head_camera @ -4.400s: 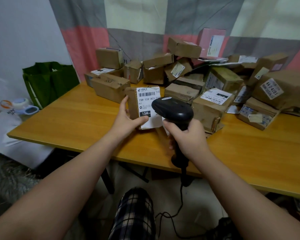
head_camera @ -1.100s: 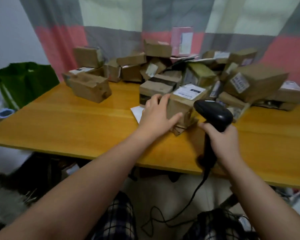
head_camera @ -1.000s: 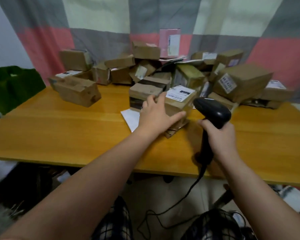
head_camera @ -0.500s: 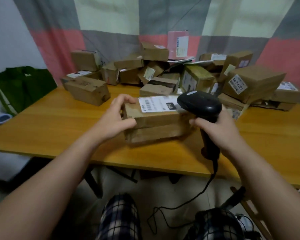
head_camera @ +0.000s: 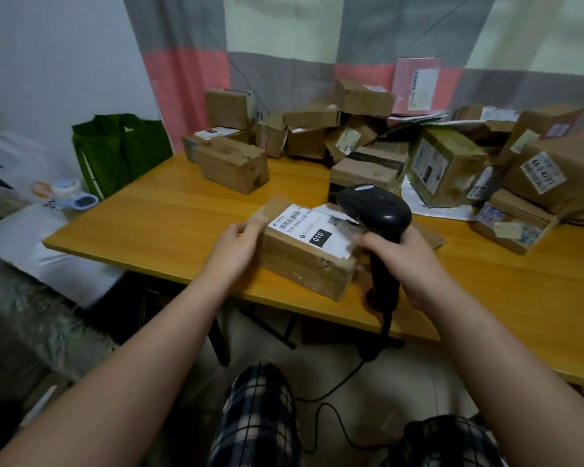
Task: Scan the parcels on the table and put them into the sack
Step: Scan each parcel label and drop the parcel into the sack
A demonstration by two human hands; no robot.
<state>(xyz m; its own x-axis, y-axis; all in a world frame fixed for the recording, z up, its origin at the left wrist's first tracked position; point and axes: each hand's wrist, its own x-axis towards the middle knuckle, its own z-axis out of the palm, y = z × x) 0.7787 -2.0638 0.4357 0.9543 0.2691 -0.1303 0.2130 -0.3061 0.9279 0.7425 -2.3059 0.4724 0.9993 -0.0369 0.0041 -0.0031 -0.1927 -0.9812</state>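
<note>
The scanner (head_camera: 375, 210) hides the right corner of the label (head_camera: 304, 227) on the parcel (head_camera: 304, 267); left of the scanner, the left hand (head_camera: 238, 252) has blurred fingers (head_camera: 248, 228).

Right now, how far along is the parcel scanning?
Done: unclear, inside of the green sack is hidden. In hand: the left hand holds the 010 parcel while the right hand grips the scanner over its label. Left: bagging it, plus the pile of parcels on the table.

Your table (head_camera: 169, 214), viewed from its near edge.
The parcel (head_camera: 304, 254) is at the near edge, your left hand (head_camera: 236, 254) on its left end and your right hand (head_camera: 405, 261) just right of it, the scanner (head_camera: 375, 210) over its far right corner. The heap of parcels (head_camera: 445, 163) fills the far right. One box (head_camera: 231, 165) sits apart, far left, and a bag (head_camera: 122, 150) stands beyond the left corner.
</note>
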